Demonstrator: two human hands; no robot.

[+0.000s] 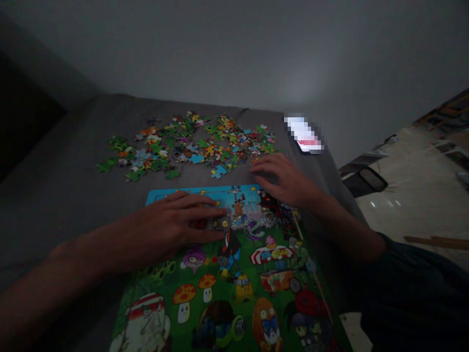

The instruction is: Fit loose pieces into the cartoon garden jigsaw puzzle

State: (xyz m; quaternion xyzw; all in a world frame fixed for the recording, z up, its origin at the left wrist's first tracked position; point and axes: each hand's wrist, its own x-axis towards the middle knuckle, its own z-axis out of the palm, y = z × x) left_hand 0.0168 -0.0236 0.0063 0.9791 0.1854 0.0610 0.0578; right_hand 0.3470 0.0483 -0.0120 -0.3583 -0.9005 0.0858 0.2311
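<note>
A printed picture board (244,288) with cartoon plants and zombies on a green and blue ground lies in front of me. Flat across its upper left part rests my left hand (179,220), fingers stretched out and nothing visible in them. My right hand (284,178) is over the board's far right corner, close to the near edge of the loose jigsaw pieces (201,144). Its thumb and fingers are apart, slightly bent, with no piece visible between them. One light blue jigsaw piece (219,171) lies just left of my right fingertips.
The pieces are spread over a grey cloth surface (80,195) against a pale wall (205,49). A lit phone (304,134), its screen blurred out, lies at the back right. Beyond the right edge, a shiny floor (399,205) shows lower down. The light is dim.
</note>
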